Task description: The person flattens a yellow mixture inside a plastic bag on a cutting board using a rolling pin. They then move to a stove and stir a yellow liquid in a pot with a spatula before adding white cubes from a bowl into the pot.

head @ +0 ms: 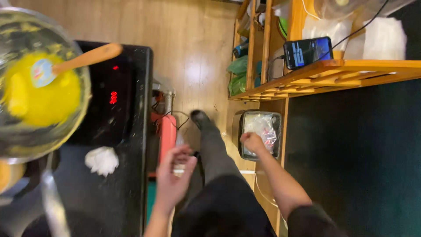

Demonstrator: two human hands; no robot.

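Head view: one right hand [253, 142] fisted over one bin [260, 134], one left hand [174, 175] spread wide.

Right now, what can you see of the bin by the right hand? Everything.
The bin is small and rectangular with rounded corners, dark-walled, lined with a clear plastic bag. It stands upright and open on the wood floor beside the wooden shelf. Crumpled white and clear waste with red flecks lies inside. The right hand, closed in a fist, hangs over its lower left rim; contact cannot be told.
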